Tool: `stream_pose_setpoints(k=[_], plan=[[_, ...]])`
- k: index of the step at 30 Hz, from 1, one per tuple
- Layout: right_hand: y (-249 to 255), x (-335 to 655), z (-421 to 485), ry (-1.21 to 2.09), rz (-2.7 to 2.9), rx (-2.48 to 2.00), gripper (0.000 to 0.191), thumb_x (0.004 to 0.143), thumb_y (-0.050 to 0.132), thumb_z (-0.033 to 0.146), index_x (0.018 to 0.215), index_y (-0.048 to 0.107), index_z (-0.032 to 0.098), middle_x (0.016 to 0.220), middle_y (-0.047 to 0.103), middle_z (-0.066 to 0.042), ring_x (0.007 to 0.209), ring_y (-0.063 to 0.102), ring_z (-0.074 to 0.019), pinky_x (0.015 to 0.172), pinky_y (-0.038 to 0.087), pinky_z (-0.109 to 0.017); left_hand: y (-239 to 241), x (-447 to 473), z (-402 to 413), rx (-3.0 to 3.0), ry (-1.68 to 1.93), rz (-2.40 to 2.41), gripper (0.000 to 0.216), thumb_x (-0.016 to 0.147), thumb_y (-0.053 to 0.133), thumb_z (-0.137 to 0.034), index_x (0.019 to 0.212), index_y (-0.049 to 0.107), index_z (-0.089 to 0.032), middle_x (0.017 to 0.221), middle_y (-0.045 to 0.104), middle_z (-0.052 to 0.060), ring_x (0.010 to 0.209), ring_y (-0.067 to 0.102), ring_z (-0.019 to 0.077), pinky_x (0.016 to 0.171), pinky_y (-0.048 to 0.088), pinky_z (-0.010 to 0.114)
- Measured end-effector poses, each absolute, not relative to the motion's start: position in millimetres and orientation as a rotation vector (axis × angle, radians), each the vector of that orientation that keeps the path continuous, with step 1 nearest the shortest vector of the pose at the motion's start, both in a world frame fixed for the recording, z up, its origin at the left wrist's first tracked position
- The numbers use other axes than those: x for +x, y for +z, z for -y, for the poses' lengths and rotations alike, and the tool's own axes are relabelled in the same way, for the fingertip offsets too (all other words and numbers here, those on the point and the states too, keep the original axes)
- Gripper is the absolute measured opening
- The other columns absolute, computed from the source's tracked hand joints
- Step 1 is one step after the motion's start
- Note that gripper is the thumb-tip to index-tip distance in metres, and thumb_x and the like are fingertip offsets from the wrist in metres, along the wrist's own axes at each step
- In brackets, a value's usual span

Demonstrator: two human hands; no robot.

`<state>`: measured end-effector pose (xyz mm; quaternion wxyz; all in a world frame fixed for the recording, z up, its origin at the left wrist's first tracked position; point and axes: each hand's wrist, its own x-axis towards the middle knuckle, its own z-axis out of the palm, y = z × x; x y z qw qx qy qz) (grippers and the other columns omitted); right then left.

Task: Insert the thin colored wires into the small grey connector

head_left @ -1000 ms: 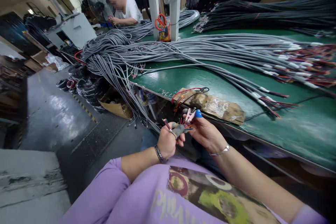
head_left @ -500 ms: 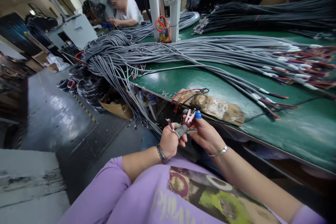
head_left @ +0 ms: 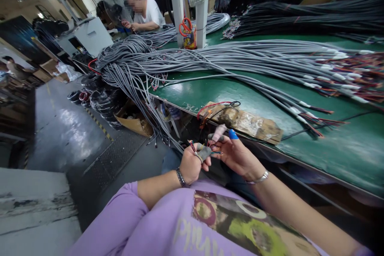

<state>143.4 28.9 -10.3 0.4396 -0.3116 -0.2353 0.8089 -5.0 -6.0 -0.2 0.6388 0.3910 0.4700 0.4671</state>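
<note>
A gray cable end (head_left: 203, 151) sits pinched in the left hand (head_left: 189, 164), just below the edge of the green table; thin colored wires (head_left: 191, 144), red, blue and green, stick out of it like little hairs; the right hand (head_left: 237, 154) touches some of these wires with taped fingertips (head_left: 232, 134), one blue, one pink.

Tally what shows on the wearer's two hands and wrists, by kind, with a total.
Blue fingertip cover on the right hand: 1
Grey fingertip cover on the left hand: 1
Wristwatch, left wrist: 1
Silver bangle, right wrist: 1
Total: 4
</note>
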Motion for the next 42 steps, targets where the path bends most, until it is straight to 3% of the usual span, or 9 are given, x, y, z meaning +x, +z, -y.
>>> stream_pose_setpoints(k=[4,11,18,21,26,33,42], plan=[[-9.9,151.1,-24.5,2.029,0.762,-0.866,0.049,0.062,0.08,0.062,0.083,0.07,0.019,0.081,0.066,-0.004,0.073,0.06,-0.0151,0.065,0.052,-0.026,-4.1,-7.8,6.9,0.953,1.039,-1.102,0.05,0.069,0.07,-0.061,0.064,0.049,-0.015,0.052,0.054,-0.001,0.036,0.043,0.0055,0.036,0.031,0.018],[0.5,147.6,-19.3,1.787,1.064,-1.074,0.045,0.057,0.087,0.052,0.077,0.068,0.016,0.074,0.065,-0.003,0.069,0.055,-0.0141,0.064,0.044,-0.027,-6.8,-11.0,7.5,1.084,0.979,-1.092,0.037,0.079,0.064,-0.046,0.065,0.051,-0.015,0.054,0.055,-0.001,0.039,0.046,0.0059,0.039,0.032,0.018],[-0.5,145.3,-15.6,1.705,1.174,-1.088,0.04,0.061,0.084,0.051,0.071,0.066,0.016,0.067,0.063,-0.002,0.063,0.049,-0.0132,0.062,0.039,-0.028,-5.3,-12.8,5.4,1.098,0.826,-1.058,0.048,0.072,0.068,-0.058,0.062,0.051,-0.015,0.052,0.054,0.0,0.038,0.045,0.0064,0.039,0.033,0.019],[-4.8,147.7,-17.6,1.716,1.126,-1.09,0.039,0.062,0.083,0.051,0.071,0.067,0.017,0.07,0.064,-0.003,0.065,0.052,-0.0142,0.064,0.041,-0.029,-4.2,-12.9,4.7,1.078,0.822,-1.054,0.051,0.07,0.069,-0.061,0.061,0.05,-0.015,0.052,0.053,0.0,0.037,0.044,0.0061,0.038,0.032,0.019],[-12.3,159.2,-24.3,1.624,0.744,-1.145,0.044,0.048,0.09,0.048,0.068,0.064,0.018,0.067,0.059,0.001,0.061,0.049,-0.0106,0.06,0.044,-0.025,-5.6,-13.5,6.1,1.05,0.823,-1.045,0.051,0.07,0.071,-0.06,0.061,0.051,-0.014,0.051,0.053,-0.001,0.037,0.044,0.006,0.037,0.032,0.019],[-17.1,155.9,-13.1,1.871,0.786,-1.063,0.045,0.055,0.088,0.05,0.08,0.069,0.018,0.076,0.065,-0.002,0.068,0.055,-0.0116,0.066,0.047,-0.025,-9.0,-13.5,4.3,1.021,0.898,-1.049,0.046,0.072,0.07,-0.055,0.063,0.052,-0.014,0.051,0.053,-0.001,0.036,0.044,0.0056,0.036,0.031,0.018],[-10.7,144.8,-10.0,1.709,1.013,-1.156,0.048,0.06,0.083,0.056,0.078,0.064,0.016,0.075,0.064,-0.002,0.07,0.054,-0.0136,0.066,0.044,-0.027,-5.6,-11.0,5.2,1.041,0.872,-1.065,0.041,0.072,0.069,-0.049,0.061,0.051,-0.014,0.051,0.053,0.0,0.037,0.045,0.0063,0.038,0.033,0.018]])
